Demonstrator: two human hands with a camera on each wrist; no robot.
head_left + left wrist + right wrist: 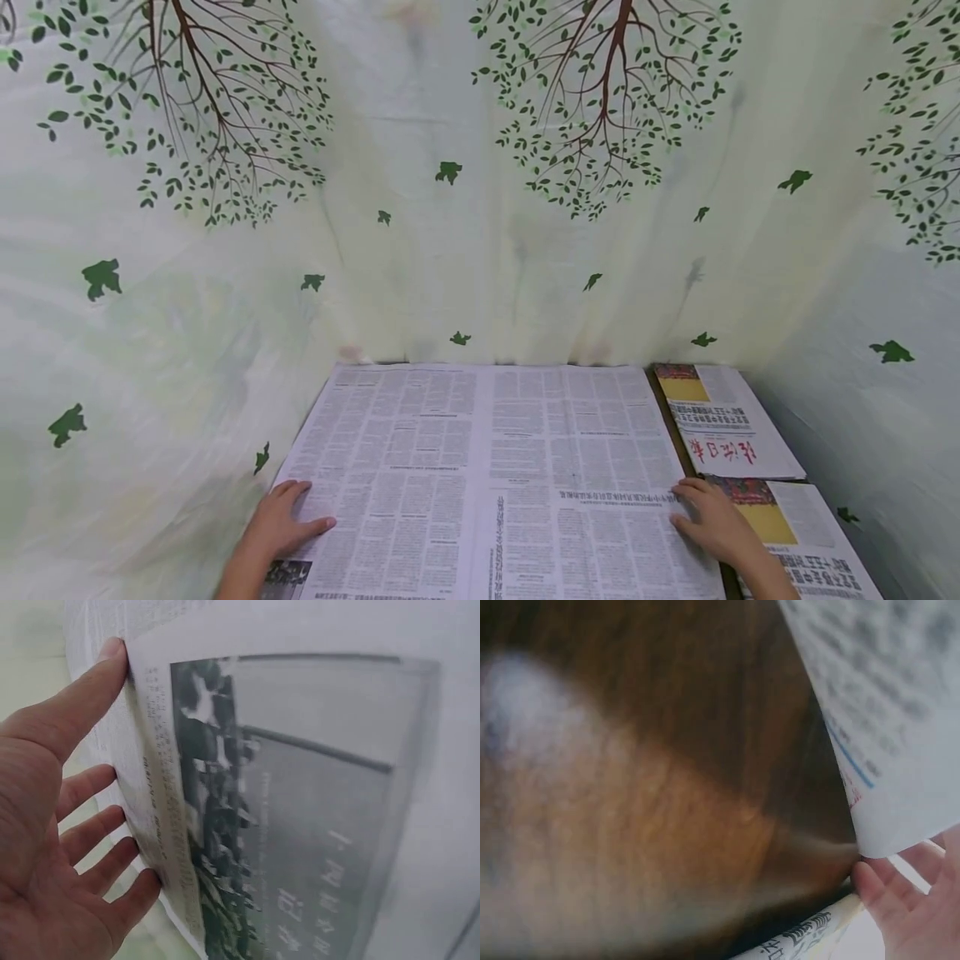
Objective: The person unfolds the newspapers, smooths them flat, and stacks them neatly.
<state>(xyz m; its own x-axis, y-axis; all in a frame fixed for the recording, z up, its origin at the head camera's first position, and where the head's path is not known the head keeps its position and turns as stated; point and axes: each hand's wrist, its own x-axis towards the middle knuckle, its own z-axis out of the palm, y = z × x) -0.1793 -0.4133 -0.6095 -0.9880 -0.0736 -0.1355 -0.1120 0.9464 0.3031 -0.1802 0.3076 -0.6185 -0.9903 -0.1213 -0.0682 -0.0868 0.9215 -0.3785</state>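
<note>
A large spread newspaper lies flat across the table, its columns of print facing up. My left hand rests at its left edge with the thumb spread over the sheet. In the left wrist view the left hand's fingertips touch the paper's edge beside a dark printed photo. My right hand touches the right edge, thumb and fingers on the sheet. In the right wrist view part of the right hand is hidden beneath or behind a paper corner.
Two folded newspapers, a far one with red lettering and a near one, lie along the right side. A strip of brown tabletop shows between. Behind hangs a pale cloth printed with trees and leaves.
</note>
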